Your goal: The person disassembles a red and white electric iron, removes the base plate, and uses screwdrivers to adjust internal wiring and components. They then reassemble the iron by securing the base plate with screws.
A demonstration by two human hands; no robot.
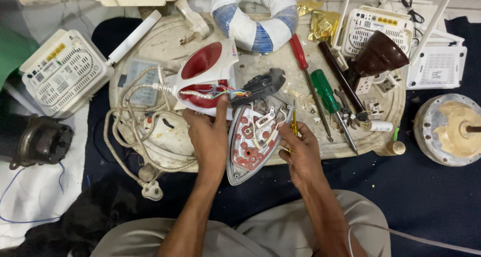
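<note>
Your left hand (209,136) grips the lower edge of the red and white iron cover (206,79), thumb pressed up against it, fingers closed around the rim. The cover lies near the middle of the round tabletop (165,141), coloured wires running from it to the black part (260,86) just beside it. Your right hand (300,149) is closed on a thin yellow screwdriver (294,122), its tip pointing up beside the soleplate (255,139). The soleplate lies at the front edge of the tabletop, between your hands, its nose hanging over the edge toward you. The cord (125,131) coils at the left edge, its plug (152,190) off the tabletop. A red screwdriver (300,54) and a green one (325,91) lie to the right.
</note>
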